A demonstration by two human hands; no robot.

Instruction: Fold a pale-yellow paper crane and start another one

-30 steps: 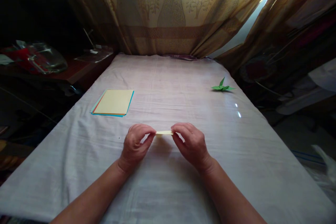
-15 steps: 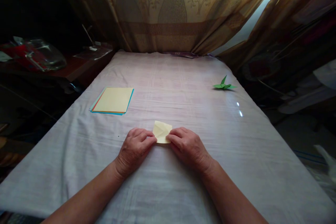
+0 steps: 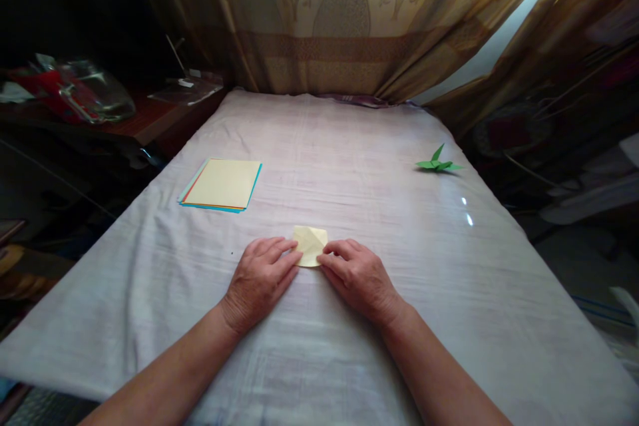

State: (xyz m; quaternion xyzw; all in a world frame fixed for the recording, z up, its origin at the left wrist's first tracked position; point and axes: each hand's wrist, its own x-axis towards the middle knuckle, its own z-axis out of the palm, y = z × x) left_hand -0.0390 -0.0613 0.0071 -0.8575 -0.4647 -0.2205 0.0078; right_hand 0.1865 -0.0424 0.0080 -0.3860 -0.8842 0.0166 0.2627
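A small folded piece of pale yellow paper [image 3: 310, 243] lies flat on the white cloth-covered table [image 3: 349, 160]. My left hand [image 3: 259, 279] rests palm down, its fingertips pressing the paper's left edge. My right hand [image 3: 357, 276] does the same on the paper's right edge. Both hands lie low against the cloth, fingers stretched forward.
A stack of coloured paper sheets [image 3: 222, 185], yellow on top, lies to the left. A green folded paper figure [image 3: 438, 163] stands at the right near the table's edge. Patterned curtains [image 3: 339, 13] hang behind. A dark side table with clutter [image 3: 90, 96] is at the left.
A second ago both hands held the folded paper up edge-on between fingertips. It has since been laid flat on the cloth and both hands press on it.
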